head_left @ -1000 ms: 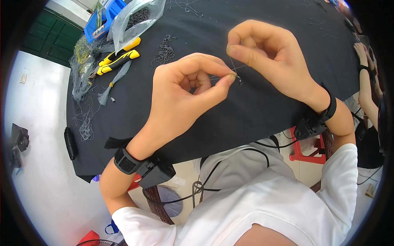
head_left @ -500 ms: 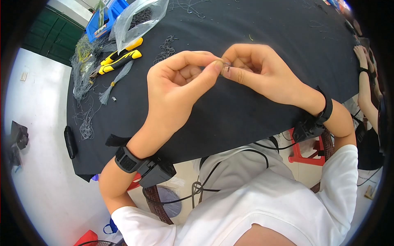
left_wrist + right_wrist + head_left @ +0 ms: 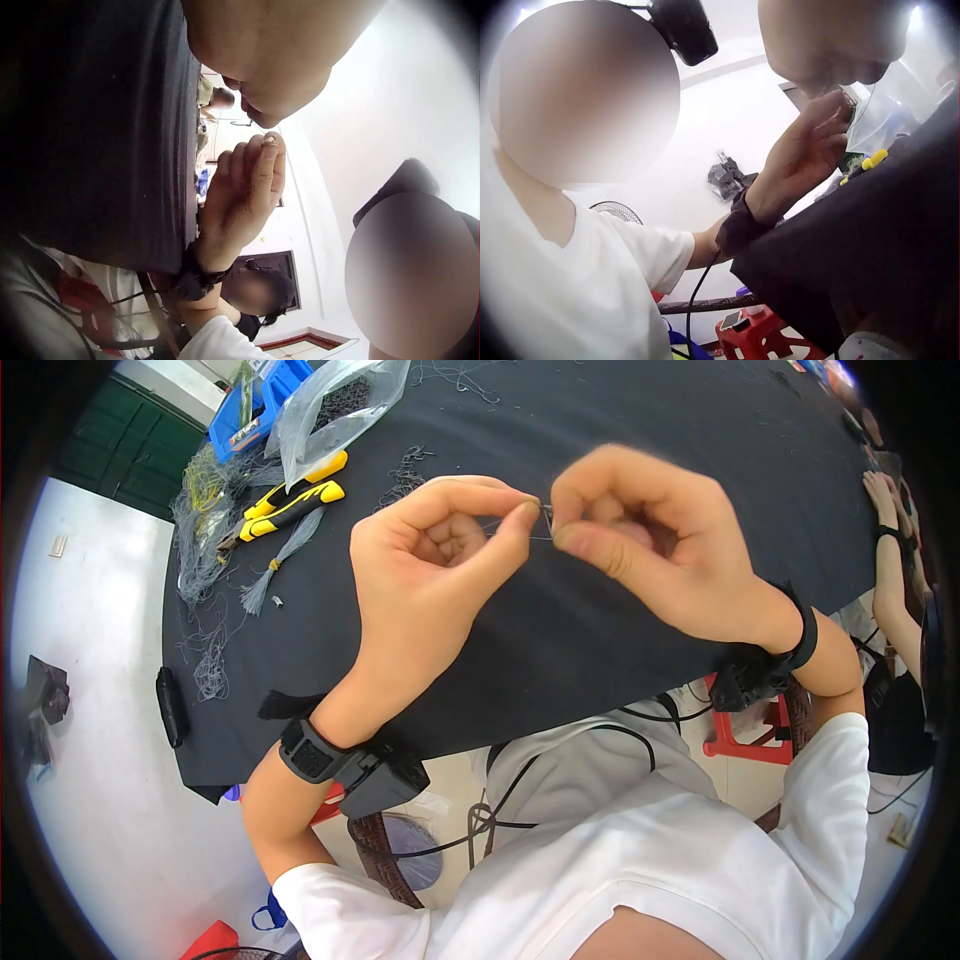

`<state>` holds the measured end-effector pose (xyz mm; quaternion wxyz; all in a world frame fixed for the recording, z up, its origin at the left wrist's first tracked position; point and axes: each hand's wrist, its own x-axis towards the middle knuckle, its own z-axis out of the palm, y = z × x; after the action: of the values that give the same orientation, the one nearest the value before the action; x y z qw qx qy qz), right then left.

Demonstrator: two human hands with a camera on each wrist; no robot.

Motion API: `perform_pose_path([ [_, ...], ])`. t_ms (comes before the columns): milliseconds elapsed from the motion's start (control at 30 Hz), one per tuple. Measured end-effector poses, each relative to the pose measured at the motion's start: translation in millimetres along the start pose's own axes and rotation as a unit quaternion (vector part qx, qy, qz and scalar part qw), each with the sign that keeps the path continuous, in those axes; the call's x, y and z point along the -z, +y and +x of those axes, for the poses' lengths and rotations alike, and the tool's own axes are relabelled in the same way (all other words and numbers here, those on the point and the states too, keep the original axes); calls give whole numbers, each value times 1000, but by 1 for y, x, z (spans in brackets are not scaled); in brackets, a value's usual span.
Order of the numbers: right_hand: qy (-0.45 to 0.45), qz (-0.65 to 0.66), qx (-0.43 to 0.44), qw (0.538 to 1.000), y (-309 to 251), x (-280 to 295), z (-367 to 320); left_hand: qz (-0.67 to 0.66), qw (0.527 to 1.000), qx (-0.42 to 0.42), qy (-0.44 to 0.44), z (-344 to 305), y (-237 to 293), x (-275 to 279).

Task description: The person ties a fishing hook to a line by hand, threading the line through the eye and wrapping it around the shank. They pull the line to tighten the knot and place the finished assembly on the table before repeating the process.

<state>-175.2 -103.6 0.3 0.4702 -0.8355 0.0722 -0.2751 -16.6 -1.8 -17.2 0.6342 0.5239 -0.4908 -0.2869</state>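
Observation:
In the head view the left hand (image 3: 425, 570) pinches a small dark piece (image 3: 546, 512) and thin line between thumb and forefinger, above the black cloth. Close on its right, the right hand (image 3: 670, 545) has thumb and forefinger pinched on the thin line (image 3: 538, 538), which stretches across the short gap between the hands. A small dark hook shape (image 3: 241, 122) shows between the hands in the left wrist view. What exactly lies between the fingertips is too small to tell.
Yellow-black pliers (image 3: 290, 510), a bundle of line (image 3: 268, 582), tangled line (image 3: 205, 535), a clear bag (image 3: 300, 435) and a blue bin (image 3: 240, 425) lie at the left of the black-covered table (image 3: 560, 660). Another person's arm (image 3: 890, 580) is at the far right.
The hands came together from apart, the left moving left, and the right has since drawn back slightly to the right, opening a small gap with line across it.

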Motion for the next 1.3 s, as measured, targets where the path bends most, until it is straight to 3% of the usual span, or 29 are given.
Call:
perform_pose_path([
  [133, 24, -31, 31, 999, 1, 6, 4, 12, 998, -20, -54, -1, -2, -3],
  [233, 13, -55, 35, 998, -1, 11, 4, 24, 988, 43, -144, -3, 6, 1],
  [367, 9, -50, 15, 999, 5, 12, 7, -24, 984, 48, -168, -3, 7, 1],
  [467, 8, 36, -30, 999, 18, 5, 8, -82, 983, 60, -150, -4, 7, 2],
  [567, -29, 107, -83, 990, 23, -1, 7, -115, 990, 66, -57, -4, 9, 1],
  [600, -34, 120, -94, 988, 24, -3, 7, -162, 979, 89, -87, -2, 10, 10],
  [700, -47, 133, -110, 984, 22, -9, 4, -171, 979, 110, -32, 0, 6, 8],
  [1000, -38, 15, 11, 999, 4, -3, -1, -79, 991, 108, -20, 3, 2, 4],
  [1300, 37, -47, 27, 998, 3, 9, 5, -11, 991, 38, -130, -1, 3, -2],
])
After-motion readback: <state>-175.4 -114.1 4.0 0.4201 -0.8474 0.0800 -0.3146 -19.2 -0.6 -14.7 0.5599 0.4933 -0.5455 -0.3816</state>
